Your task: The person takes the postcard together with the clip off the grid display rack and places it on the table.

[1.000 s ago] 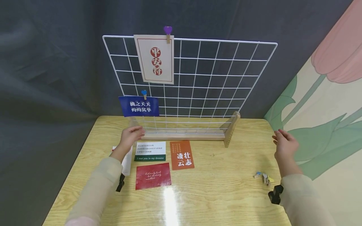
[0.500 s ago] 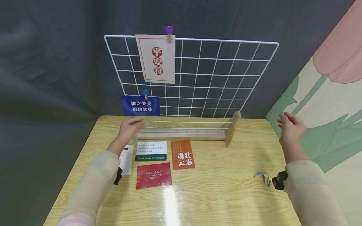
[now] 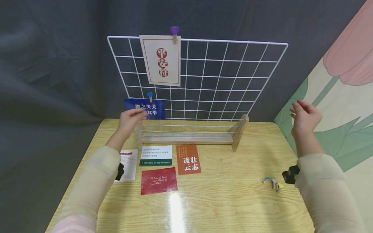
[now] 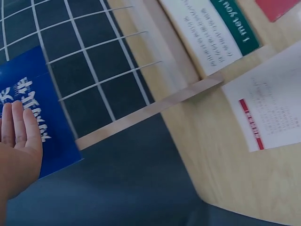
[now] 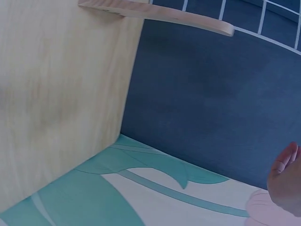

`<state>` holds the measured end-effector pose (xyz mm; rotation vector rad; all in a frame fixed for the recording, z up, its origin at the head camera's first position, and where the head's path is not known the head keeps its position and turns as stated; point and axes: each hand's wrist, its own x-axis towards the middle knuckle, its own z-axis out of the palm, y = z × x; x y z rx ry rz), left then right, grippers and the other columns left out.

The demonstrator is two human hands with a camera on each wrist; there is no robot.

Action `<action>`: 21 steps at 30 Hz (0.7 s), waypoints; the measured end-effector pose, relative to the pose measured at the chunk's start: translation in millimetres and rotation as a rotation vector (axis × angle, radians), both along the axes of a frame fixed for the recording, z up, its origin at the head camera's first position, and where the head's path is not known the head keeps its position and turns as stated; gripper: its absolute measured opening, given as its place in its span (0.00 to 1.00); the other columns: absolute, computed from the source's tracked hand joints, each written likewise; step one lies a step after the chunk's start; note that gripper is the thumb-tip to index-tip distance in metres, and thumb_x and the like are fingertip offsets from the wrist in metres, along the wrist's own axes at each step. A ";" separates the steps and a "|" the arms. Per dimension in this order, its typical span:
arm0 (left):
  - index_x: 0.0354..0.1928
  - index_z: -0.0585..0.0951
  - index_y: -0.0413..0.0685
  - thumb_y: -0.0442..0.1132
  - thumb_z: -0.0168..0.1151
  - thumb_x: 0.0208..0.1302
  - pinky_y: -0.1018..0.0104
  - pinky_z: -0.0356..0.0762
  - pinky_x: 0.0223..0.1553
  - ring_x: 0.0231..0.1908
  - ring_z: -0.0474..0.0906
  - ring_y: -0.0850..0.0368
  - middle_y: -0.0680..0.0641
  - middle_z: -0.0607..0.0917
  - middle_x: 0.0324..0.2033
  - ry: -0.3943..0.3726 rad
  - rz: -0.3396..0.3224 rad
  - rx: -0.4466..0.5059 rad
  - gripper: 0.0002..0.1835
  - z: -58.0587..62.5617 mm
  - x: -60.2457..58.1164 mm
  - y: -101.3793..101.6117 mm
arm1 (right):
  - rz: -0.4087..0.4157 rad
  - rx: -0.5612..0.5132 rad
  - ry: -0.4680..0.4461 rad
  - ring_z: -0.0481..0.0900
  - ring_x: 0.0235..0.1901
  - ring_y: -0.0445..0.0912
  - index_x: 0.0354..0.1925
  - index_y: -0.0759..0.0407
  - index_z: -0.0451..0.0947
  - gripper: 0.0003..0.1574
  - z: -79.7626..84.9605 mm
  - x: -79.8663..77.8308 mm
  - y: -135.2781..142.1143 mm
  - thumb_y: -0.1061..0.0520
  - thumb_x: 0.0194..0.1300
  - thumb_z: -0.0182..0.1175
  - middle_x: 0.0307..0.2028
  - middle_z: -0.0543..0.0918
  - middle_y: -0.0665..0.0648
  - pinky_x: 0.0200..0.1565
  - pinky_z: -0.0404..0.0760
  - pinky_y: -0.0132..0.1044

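Observation:
My left hand [image 3: 130, 122] is raised in front of a blue card [image 3: 158, 106], which hangs on a white wire grid [image 3: 233, 41] by a clothespin with a blue heart [image 3: 150, 95]. Its fingers overlap the card's lower left in the head view. In the left wrist view, the fingers of the left hand [image 4: 21, 150] lie extended over the card's lettering, gripping nothing. Off to the right of the grid, my right hand [image 3: 306, 119] hovers in the air, fingers loosely bent and holding nothing. A white card with red characters [image 3: 172, 77] hangs higher up under a purple heart clothespin [image 3: 175, 31].
Below the grid's wooden base [image 3: 186, 140] lie a white-and-green card [image 3: 155, 155], an orange card [image 3: 186, 152], a red card [image 3: 158, 189] and a white sheet [image 3: 129, 166]. Several small clothespins [image 3: 275, 184] lie at the table's right. A floral wall hanging [image 3: 358, 129] borders that side.
Both hands have risen. The left hand has come up from the base to the blue card; the right hand has moved up and slightly right. The cards and clothespins have stayed put.

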<state>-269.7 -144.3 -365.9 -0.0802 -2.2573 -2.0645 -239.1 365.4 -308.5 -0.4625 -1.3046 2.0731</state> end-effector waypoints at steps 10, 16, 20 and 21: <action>0.46 0.73 0.29 0.36 0.60 0.54 0.69 0.76 0.36 0.31 0.78 0.60 0.54 0.80 0.29 0.060 0.018 -0.009 0.20 28.7 -6.6 5.5 | 0.004 0.016 0.064 0.76 0.15 0.42 0.26 0.65 0.77 0.06 26.9 -4.4 -3.5 0.70 0.45 0.63 0.21 0.78 0.55 0.15 0.73 0.25; 0.47 0.72 0.27 0.36 0.60 0.54 0.67 0.76 0.37 0.31 0.78 0.60 0.56 0.80 0.27 0.097 0.005 0.009 0.21 45.5 -7.0 7.1 | -0.007 0.009 0.113 0.75 0.13 0.42 0.26 0.66 0.77 0.06 47.2 -7.9 -6.2 0.72 0.45 0.62 0.21 0.78 0.56 0.14 0.72 0.25; 0.47 0.72 0.27 0.35 0.61 0.53 0.68 0.76 0.37 0.30 0.78 0.60 0.56 0.80 0.27 0.101 -0.005 0.039 0.22 57.5 -6.6 9.7 | 0.011 0.001 0.135 0.76 0.13 0.43 0.27 0.67 0.77 0.07 58.6 -9.3 -8.2 0.72 0.44 0.63 0.21 0.78 0.57 0.13 0.72 0.25; 0.47 0.72 0.27 0.35 0.61 0.53 0.68 0.76 0.37 0.29 0.78 0.61 0.55 0.81 0.27 0.102 -0.004 0.041 0.21 59.7 -7.3 10.2 | 0.016 0.001 0.137 0.76 0.13 0.43 0.27 0.67 0.77 0.08 60.9 -9.5 -8.7 0.71 0.44 0.63 0.22 0.79 0.57 0.13 0.72 0.25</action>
